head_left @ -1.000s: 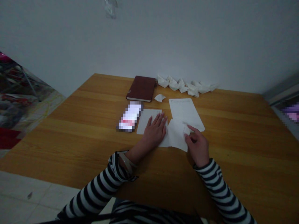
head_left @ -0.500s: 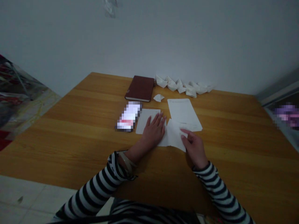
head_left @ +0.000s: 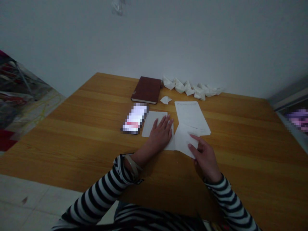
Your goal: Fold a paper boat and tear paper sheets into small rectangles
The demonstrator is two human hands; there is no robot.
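A rectangular white paper sheet (head_left: 154, 125) is lying flat on the table directly in front of the person, and a creased white flap (head_left: 185, 139) is lifting from its right side, seemingly part of the same piece. The left hand (head_left: 160, 134) is spread open with its fingers apart, pressing palm-down on the sheet, apparently pinning it so that it cannot slide. The right hand (head_left: 204, 157) is pinching the lower edge of the flap between its curled fingers, though the thumb is mostly hidden, and this grip seems to be keeping the flap off the surface.

A lined paper sheet (head_left: 192, 115) is lying just beyond, with the flap overlapping its lower corner. To the left of the white sheet, a smartphone (head_left: 134, 118) is lying with its lit, pixelated screen facing up, just beside the paper and within easy view. Farther out, a maroon hardcover notebook (head_left: 146, 90) is resting near a small folded paper piece (head_left: 165, 100). A row of folded white paper shapes (head_left: 190, 89) is lining the far edge of the honey-toned wooden table (head_left: 240, 138), seemingly kept away from the working space against a pale grey wall (head_left: 168, 38)
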